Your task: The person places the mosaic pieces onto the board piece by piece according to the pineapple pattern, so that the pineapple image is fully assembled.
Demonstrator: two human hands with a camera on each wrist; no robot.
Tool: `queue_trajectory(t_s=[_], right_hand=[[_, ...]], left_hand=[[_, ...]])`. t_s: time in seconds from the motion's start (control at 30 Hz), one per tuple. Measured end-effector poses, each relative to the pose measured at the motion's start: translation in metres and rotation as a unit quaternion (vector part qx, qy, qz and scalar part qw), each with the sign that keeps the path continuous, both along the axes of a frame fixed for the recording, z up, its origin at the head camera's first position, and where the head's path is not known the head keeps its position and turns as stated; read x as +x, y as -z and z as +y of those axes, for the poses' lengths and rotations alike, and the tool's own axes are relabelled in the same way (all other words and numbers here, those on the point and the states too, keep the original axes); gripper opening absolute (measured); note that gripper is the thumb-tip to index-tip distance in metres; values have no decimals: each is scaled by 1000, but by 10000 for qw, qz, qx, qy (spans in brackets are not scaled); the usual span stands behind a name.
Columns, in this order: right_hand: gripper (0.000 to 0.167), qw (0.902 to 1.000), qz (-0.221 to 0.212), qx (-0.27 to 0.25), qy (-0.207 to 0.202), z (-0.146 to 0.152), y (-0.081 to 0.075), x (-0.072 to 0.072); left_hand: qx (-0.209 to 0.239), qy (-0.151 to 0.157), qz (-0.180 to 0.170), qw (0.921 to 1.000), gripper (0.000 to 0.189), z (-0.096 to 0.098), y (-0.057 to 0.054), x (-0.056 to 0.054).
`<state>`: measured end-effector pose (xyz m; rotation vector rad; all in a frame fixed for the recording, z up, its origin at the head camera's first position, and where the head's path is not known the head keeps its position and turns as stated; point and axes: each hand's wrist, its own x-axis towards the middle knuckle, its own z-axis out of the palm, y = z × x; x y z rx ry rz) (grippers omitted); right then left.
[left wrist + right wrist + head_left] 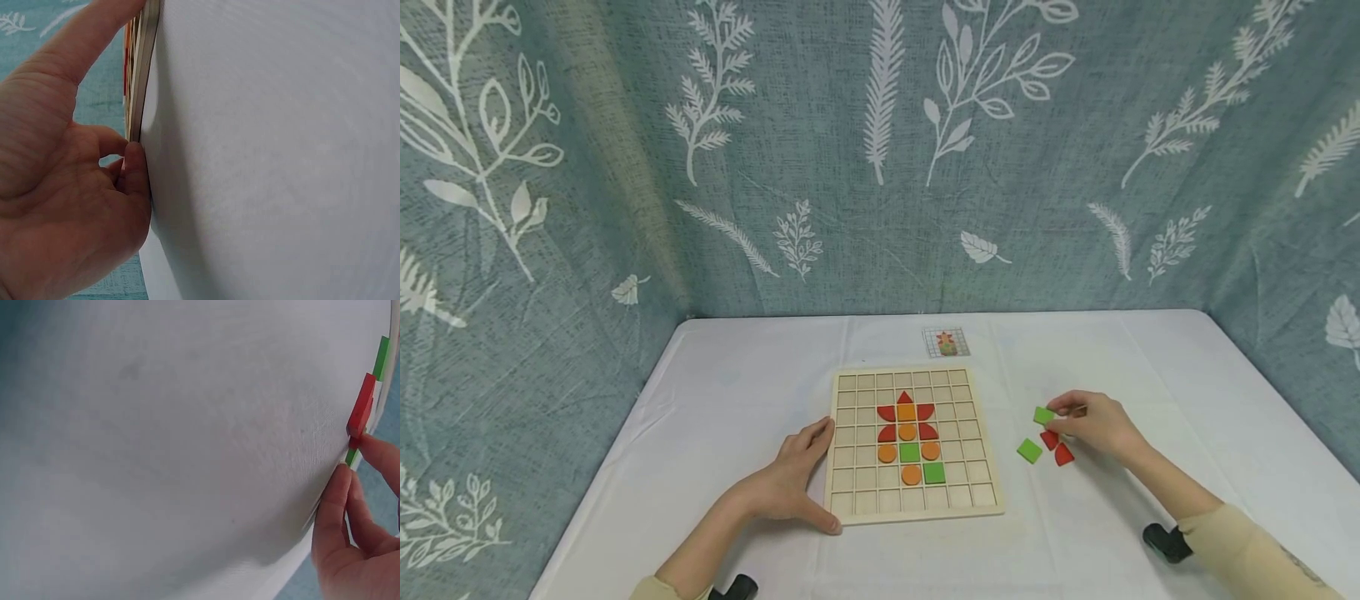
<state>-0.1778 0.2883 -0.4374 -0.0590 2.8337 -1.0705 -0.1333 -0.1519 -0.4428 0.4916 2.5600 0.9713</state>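
Note:
A wooden grid board (865,504) lies on the table with a pattern of red, orange and green tiles in its cells. My left hand (790,483) rests against the board's left side, its thumb at the near left corner; in the left wrist view the fingertips touch the board's edge (145,69). To the right of the board, my right hand (1097,423) pinches a green square tile (1042,415) between thumb and fingers. Two red tiles (1063,454) with a curved side lie just below that hand, and another green square tile (1029,451) lies left of them.
A small pattern card (947,342) lies behind the board, showing a similar figure on a grid. White cloth covers the table (745,375). A blue-green curtain (850,250) with white leaf prints hangs around the back and sides.

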Motion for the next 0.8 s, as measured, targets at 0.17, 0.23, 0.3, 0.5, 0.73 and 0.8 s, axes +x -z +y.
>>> queue_trajectory(t_s=[0.17, 0.23, 0.3, 0.5, 0.73, 0.8], right_hand=[[32, 9998, 129, 139, -52, -1, -1, -3], [32, 9997, 179, 173, -66, -1, -1, -4], [31, 9996, 195, 193, -26, -1, -1, -5], [34, 9999, 125, 53, 26, -2, 1, -5], [41, 9964, -232, -809, 109, -13, 0, -4], [44, 9931, -324, -1121, 101, -19, -1, -2]], left_hand=[[-21, 28, 36, 10000, 135, 0, 1, 0], [-20, 37, 44, 10000, 135, -1, 1, 0], [-10, 42, 37, 10000, 135, -1, 1, 0], [24, 24, 2, 10000, 135, -1, 1, 0], [38, 61, 0, 10000, 135, -1, 0, 0], [21, 70, 7, 10000, 135, -1, 1, -1]])
